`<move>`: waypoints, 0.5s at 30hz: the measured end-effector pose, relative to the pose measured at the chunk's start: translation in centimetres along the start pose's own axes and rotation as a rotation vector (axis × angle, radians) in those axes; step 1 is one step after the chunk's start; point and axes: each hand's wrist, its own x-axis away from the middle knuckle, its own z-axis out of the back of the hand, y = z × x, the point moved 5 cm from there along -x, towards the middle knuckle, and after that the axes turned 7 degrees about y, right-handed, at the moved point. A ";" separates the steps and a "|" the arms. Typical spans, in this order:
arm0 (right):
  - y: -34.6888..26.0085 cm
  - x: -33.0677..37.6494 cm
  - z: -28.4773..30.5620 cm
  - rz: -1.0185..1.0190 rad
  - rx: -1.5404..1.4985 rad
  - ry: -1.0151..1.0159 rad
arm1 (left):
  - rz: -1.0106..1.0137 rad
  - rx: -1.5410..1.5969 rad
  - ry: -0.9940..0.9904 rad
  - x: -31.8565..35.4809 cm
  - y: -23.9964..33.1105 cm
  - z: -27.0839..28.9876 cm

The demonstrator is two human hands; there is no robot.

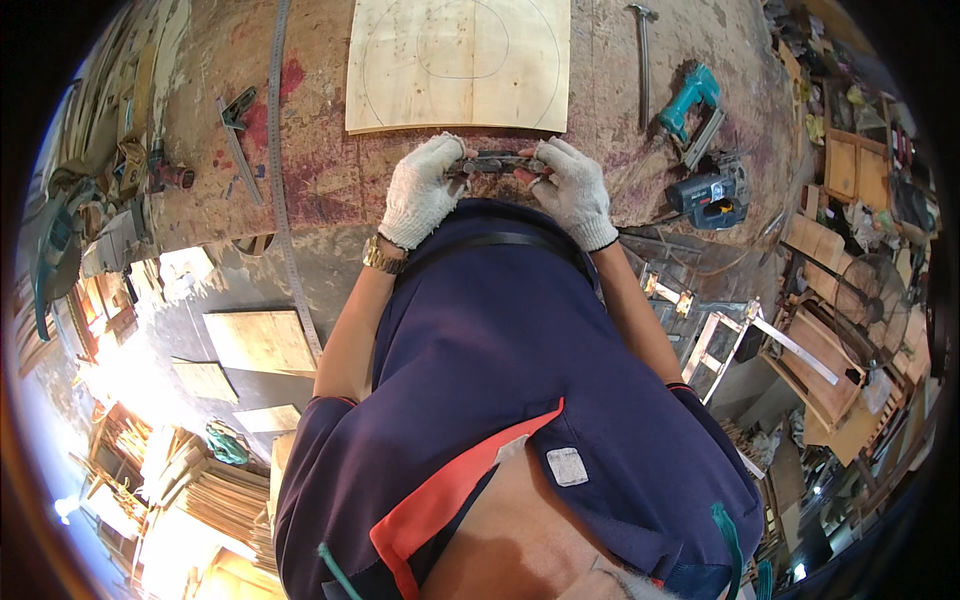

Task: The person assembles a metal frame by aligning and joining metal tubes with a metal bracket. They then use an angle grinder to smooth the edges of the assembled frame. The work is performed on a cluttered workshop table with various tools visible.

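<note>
Both gloved hands on a small metal tool at the tabletop (320, 190) edge.
I saw the dark metal tool (497, 162) held between my left hand (422, 190) and right hand (575, 190), fingers (455, 160) clenched on its ends, just below the plywood sheet (458, 62).

White knit work gloves on left hand (420, 190) and right hand (575, 190), gold wristwatch (384, 256) on left wrist, navy short-sleeved shirt (500, 370) with red collar trim

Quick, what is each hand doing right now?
Left hand: gloved, its grip closed on one end of the small metal tool.
Right hand: gloved, its grip closed on the tool's other end.
</note>
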 end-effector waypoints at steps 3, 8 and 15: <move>-0.1 0.0 0.1 0.009 0.015 0.001 | -0.005 -0.008 0.003 0.0 0.4 0.1; 0.2 0.0 -0.2 0.008 0.008 0.007 | -0.013 -0.006 0.000 0.0 -0.1 -0.1; 2.8 0.3 -2.6 -0.025 -0.008 -0.014 | -0.029 0.009 -0.042 -0.3 -3.3 -1.8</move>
